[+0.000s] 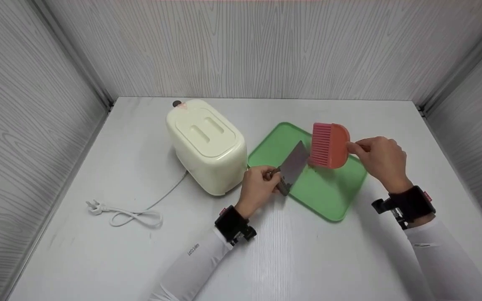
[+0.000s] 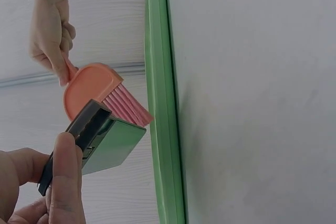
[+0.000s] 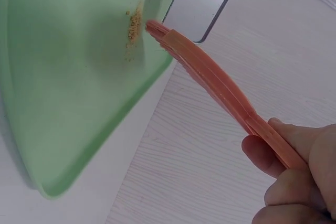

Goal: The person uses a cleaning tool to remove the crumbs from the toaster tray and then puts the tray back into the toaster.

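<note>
Two hands are working with a scraper [image 1: 294,164] and a brush [image 1: 339,146] over crumbs [image 3: 134,26] on a green tray [image 1: 324,198].

The left hand [image 1: 259,187] is pinching the scraper's dark handle, the blade slanting above the tray; the right hand [image 1: 381,161] is gripping the brush's handle, the bristles hanging just beside the crumbs, though whether they are touching the tray is hard to tell. The tray is lying on the tabletop [image 1: 266,259]. Sweeping well probably means the blade's edge is resting flush on the tray while the bristles are drawing crumbs toward it in short, light strokes, since flicking would likely be scattering such fine bits.
</note>
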The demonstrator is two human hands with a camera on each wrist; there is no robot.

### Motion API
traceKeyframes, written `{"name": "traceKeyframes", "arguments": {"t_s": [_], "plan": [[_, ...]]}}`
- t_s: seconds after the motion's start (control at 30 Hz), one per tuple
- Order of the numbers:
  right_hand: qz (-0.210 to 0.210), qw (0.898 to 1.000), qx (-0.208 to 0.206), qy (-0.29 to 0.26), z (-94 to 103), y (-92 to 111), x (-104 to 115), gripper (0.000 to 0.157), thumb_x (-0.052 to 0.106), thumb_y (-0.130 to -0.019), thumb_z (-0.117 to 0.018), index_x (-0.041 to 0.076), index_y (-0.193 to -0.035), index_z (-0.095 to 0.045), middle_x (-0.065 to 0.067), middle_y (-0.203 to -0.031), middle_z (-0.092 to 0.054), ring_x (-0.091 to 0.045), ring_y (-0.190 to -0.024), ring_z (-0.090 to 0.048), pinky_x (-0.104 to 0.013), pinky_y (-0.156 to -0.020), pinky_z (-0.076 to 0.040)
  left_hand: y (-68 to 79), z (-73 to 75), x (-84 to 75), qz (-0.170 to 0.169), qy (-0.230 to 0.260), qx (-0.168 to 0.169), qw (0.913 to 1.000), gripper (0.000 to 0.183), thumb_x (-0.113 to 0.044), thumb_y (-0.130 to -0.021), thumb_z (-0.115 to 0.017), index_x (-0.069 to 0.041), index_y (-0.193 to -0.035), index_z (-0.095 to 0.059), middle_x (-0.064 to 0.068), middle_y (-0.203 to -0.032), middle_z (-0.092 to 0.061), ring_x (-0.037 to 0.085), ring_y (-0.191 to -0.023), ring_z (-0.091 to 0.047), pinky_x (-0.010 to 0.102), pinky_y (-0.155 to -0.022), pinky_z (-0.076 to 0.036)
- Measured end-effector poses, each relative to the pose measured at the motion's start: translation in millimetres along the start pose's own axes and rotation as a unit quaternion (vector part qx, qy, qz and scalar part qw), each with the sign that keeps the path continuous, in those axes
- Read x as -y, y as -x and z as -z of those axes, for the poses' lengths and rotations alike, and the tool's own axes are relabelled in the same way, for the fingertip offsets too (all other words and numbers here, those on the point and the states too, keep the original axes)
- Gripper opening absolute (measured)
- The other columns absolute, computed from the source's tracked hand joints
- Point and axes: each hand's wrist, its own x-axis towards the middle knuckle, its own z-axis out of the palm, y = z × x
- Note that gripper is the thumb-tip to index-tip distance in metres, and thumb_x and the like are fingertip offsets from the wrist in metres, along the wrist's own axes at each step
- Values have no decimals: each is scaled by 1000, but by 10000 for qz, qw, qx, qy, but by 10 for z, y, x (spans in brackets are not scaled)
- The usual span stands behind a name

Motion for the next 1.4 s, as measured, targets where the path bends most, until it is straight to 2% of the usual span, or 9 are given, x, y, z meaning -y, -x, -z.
{"name": "traceKeyframes", "arguments": {"t_s": [0.2,0.3,0.43,0.7,1.0,1.1,1.27,1.4], "plan": [[-132,9994,-69,-326,48,54,-103,41,48,-97,-70,10,-100,-84,-13,-87,-79,-13,-55,-44,-26,-40,-24,-2,2,-9,18,-30,-43,10000,11,-3,-95,-72,2,-103,-77,7,-78,-70,12,-60,-67,38,-62,-67],[-209,9984,-106,-515,77,85,-140,43,49,-97,-70,9,-102,-84,-12,-91,-79,-12,-59,-47,-25,-43,-28,0,3,-9,4,-22,-54,10000,11,-3,-94,-72,2,-102,-77,7,-77,-69,12,-60,-67,36,-60,-67],[-229,9971,-225,-692,102,138,-142,39,47,-96,-72,10,-102,-84,-11,-91,-79,-7,-64,-53,-22,-48,-37,5,8,-12,-27,-25,-40,10000,11,-3,-95,-71,2,-103,-77,6,-77,-69,11,-60,-67,32,-59,-66],[-20,9965,-341,-769,93,248,-20,31,41,-95,-75,11,-100,-84,-7,-85,-79,-4,-60,-52,-20,-45,-35,7,10,-10,-56,-13,-45,10000,13,-3,-94,-71,3,-103,-77,6,-78,-69,12,-62,-67,25,-58,-65],[143,9936,-70,-1119,51,346,104,29,39,-95,-75,12,-100,-84,-3,-87,-80,-4,-67,-56,-19,-51,-36,-2,-1,-9,-3,32,-33,10000,11,-2,-94,-70,3,-102,-77,7,-78,-70,12,-61,-67,30,-59,-66],[183,9931,9,-1162,25,378,137,28,38,-95,-76,12,-100,-84,-3,-87,-80,-4,-65,-55,-20,-48,-33,1,2,-18,33,43,-24,10000,11,-2,-94,-70,3,-102,-76,7,-79,-70,12,-62,-67,33,-60,-67],[280,9940,53,-1054,-19,410,189,26,36,-94,-78,11,-98,-85,-5,-84,-80,-3,-51,-38,-20,-41,-19,0,-1,-14,-20,-22,-35,10000,12,-2,-94,-71,4,-104,-76,7,-79,-70,12,-61,-67,36,-60,-67],[422,9955,-56,-847,-37,415,213,24,34,-92,-80,11,-94,-85,-5,-78,-79,-2,-48,-36,-19,-40,-18,6,-1,-11,-102,-54,-30,9999,12,-2,-95,-71,4,-103,-76,7,-78,-71,11,-60,-67,36,-60,-67]]}}
